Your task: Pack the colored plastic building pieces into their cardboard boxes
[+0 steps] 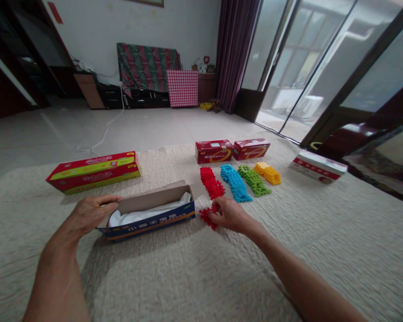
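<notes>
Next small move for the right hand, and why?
I'd probably lift the red piece leftward over the blue box. The right hand has its fingers on that piece, the box beside it is open on top with white material inside, and the left hand grips the box's far-left end.

Daylight enters through the glass doors (297, 62) at upper right. The far-left doorway (36, 56) is dark. Soft shadow falls beside the open box (174, 219). Wide-angle distortion stretches the edges; fine detail is soft.
</notes>
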Motion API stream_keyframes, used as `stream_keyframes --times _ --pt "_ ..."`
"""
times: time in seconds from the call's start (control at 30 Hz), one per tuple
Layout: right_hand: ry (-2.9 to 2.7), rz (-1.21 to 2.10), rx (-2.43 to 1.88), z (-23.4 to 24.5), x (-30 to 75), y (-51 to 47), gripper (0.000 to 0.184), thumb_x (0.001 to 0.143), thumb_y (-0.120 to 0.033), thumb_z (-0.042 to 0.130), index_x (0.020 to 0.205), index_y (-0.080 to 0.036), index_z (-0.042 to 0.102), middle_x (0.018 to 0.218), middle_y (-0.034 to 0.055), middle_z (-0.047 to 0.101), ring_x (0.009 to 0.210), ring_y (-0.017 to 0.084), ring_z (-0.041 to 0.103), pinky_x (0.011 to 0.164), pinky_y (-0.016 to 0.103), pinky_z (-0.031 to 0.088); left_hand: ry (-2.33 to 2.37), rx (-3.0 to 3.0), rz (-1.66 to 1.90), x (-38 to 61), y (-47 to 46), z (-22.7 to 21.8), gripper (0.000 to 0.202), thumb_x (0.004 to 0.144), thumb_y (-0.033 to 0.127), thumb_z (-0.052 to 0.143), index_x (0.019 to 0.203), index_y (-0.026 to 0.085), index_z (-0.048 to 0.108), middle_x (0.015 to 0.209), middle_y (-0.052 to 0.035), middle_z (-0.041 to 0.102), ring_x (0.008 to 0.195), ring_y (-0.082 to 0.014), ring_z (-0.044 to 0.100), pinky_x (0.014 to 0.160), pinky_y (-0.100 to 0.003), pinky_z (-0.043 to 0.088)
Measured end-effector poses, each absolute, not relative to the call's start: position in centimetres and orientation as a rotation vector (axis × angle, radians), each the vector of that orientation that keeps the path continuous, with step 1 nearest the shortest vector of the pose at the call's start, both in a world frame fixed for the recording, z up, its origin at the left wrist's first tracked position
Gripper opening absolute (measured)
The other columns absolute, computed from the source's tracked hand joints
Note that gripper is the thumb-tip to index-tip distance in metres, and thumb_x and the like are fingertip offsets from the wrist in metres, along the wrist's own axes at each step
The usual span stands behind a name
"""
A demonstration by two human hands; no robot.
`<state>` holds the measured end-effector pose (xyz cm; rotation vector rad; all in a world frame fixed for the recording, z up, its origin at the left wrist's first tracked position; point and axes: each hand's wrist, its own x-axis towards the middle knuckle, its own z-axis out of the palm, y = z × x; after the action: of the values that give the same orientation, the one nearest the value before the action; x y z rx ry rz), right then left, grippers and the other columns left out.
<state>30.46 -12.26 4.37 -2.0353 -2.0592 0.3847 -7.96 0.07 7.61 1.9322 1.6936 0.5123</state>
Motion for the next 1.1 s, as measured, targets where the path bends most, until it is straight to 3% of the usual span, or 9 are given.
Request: stream_keyframes --times 0.13,0.37,0.53,0.7,0.87,1.1 --pt "-2.117 0.401 -2.062 4.7 29.7 -12.9 0.024 0.073 -0.034 0.067 0.088 -0.016 0.062 0.09 0.0085 0.066 0.079 0.019 0.059 0.065 0.027 0.036 1.735 1.916 0.492 -8.3 0.9 6.6 0.052 0.063 0.049 0.058 0.099 0.017 0.077 0.092 -0.0042 0.078 0.09 -0.0252 0.068 0.077 -0.028 0.05" --pt "-2.075 0.644 -2.027 5.1 29.3 -12.9 0.022 0.066 -0.025 0.067 0.087 -0.017 0.062 0.089 0.0064 0.064 0.077 0.018 0.056 0.062 0.026 0.036 1.712 1.901 0.514 -8.3 1.1 6.4 0.057 0.059 0.053 0.057 0.097 0.016 0.077 0.097 -0.006 0.078 0.096 -0.0272 0.068 0.082 -0.03 0.05" --pt "-2.054 0.732 -1.872 4.5 29.7 -13.1 0.033 0.062 -0.016 0.067 0.094 -0.018 0.063 0.092 0.0039 0.061 0.081 0.017 0.053 0.067 0.025 0.038 1.697 1.912 0.515 -8.5 1.2 6.2 0.059 0.06 0.054 0.056 0.099 0.015 0.076 0.099 -0.0071 0.077 0.098 -0.0282 0.068 0.084 -0.032 0.049" --pt "-1.991 0.937 -1.816 5.0 31.0 -12.4 0.033 0.063 -0.013 0.066 0.096 -0.019 0.063 0.078 -0.0018 0.06 0.068 0.013 0.051 0.058 0.023 0.036 1.672 1.965 0.498 -9.2 1.6 5.7 0.056 0.063 0.054 0.056 0.099 0.017 0.077 0.1 -0.0063 0.077 0.1 -0.0284 0.067 0.085 -0.032 0.049" --pt "-1.927 0.677 -1.779 5.9 33.7 -9.3 0.03 0.07 -0.015 0.063 0.1 -0.019 0.061 0.08 -0.001 0.063 0.069 0.013 0.055 0.061 0.023 0.038 1.691 1.948 0.478 -9.3 1.6 5.5 0.058 0.064 0.054 0.056 0.102 0.015 0.075 0.097 -0.0061 0.077 0.094 -0.0274 0.068 0.082 -0.032 0.05" --pt "-2.013 0.363 -1.831 5.3 35.2 -6.0 0.033 0.069 -0.011 0.063 0.102 -0.016 0.061 0.094 0.0061 0.066 0.081 0.018 0.059 0.072 0.027 0.043 1.652 1.946 0.529 -9.0 1.4 5.7 0.054 0.064 0.052 0.057 0.098 0.016 0.076 0.1 -0.0063 0.077 0.098 -0.0279 0.067 0.085 -0.031 0.049"
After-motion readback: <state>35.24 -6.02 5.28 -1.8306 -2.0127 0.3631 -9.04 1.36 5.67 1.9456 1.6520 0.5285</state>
